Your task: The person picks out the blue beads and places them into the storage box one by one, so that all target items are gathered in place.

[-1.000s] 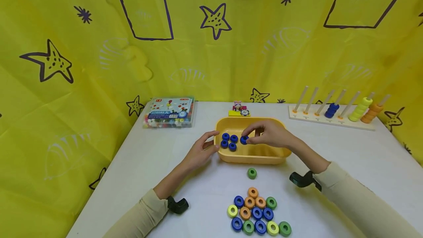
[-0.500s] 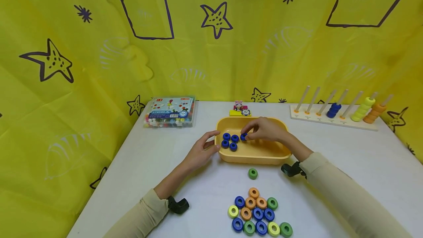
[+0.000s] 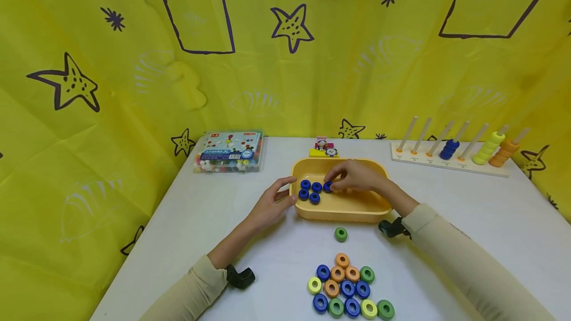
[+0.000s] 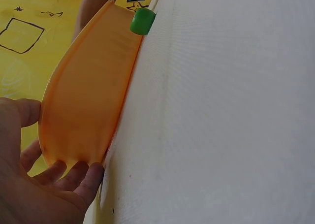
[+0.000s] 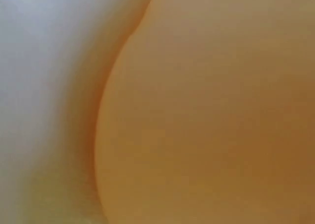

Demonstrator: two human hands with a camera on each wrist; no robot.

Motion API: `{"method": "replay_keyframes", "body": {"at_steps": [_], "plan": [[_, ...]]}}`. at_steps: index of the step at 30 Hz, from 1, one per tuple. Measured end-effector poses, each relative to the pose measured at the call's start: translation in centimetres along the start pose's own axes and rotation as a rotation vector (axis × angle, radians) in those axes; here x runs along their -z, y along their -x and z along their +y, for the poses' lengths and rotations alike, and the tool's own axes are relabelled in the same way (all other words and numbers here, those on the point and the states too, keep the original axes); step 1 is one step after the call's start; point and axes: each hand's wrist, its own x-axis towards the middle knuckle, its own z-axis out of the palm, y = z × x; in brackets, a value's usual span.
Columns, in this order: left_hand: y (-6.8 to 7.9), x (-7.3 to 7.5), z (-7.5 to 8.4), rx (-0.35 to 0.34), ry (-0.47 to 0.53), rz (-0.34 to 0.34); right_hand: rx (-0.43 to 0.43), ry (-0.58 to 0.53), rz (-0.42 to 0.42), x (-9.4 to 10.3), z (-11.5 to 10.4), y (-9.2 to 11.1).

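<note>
A yellow-orange plastic basin [image 3: 343, 216] stands on the table, several blue beads with holes [image 3: 314, 197] grouped in its left end. My left hand [image 3: 271, 204] rests against the basin's left end. In the left wrist view, the fingertips [image 4: 91, 177] lie spread along the basin's outer wall [image 4: 88, 96]. My right hand [image 3: 357, 176] reaches inside the basin and pinches another blue bead [image 3: 327, 187] between thumb and fingers, just right of the group. The right wrist view holds only a blurred close-up of the orange wall [image 5: 197, 125].
Before the basin lies a single green bead [image 3: 341, 234]. Nearer still is a cluster of blue, orange, yellow and green beads [image 3: 348, 289]. Behind are a box of coloured pieces [image 3: 229, 151], a small toy figure [image 3: 322, 146] and a pegged counting rack [image 3: 450, 160].
My right hand and the pinched bead have moved slightly left toward the other beads, and the right forearm has swung left. The left hand stays on the basin.
</note>
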Motion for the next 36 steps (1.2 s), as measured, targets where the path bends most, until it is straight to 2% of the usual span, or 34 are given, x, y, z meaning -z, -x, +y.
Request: {"method": "replay_keyframes", "body": {"at_steps": [4, 7, 11, 13, 15, 17, 20, 24, 36], "plan": [[0.0, 0.0, 0.0, 0.002, 0.000, -0.006, 0.051, 0.018, 0.075, -0.1, -1.2, 0.9], [0.0, 0.1, 0.1, 0.003, -0.003, -0.007, 0.119, 0.044, 0.106, -0.5, -3.4, 2.2], [0.0, 0.1, 0.3, 0.001, -0.009, -0.006, 0.294, 0.043, 0.074, -1.9, -6.8, 4.5], [0.0, 0.1, 0.3, -0.001, -0.007, -0.006, 0.385, 0.031, 0.038, -3.0, -7.9, 5.6], [0.0, 0.1, 0.3, 0.000, -0.007, -0.008, 0.439, 0.006, -0.011, -4.2, -8.4, 6.5], [0.0, 0.1, 0.3, 0.000, -0.005, -0.008, 0.439, -0.021, -0.069, -5.4, -8.6, 7.3], [0.0, 0.0, 0.1, -0.002, -0.002, -0.008, 0.395, -0.041, -0.165, -6.9, -8.4, 8.1], [0.1, 0.0, 0.0, -0.003, -0.008, -0.005, 0.352, -0.002, -0.252, -8.2, -8.1, 8.8], [0.0, -0.1, 0.0, -0.014, -0.017, -0.007, 0.354, 0.036, -0.288, -9.2, -7.9, 8.8]]}}
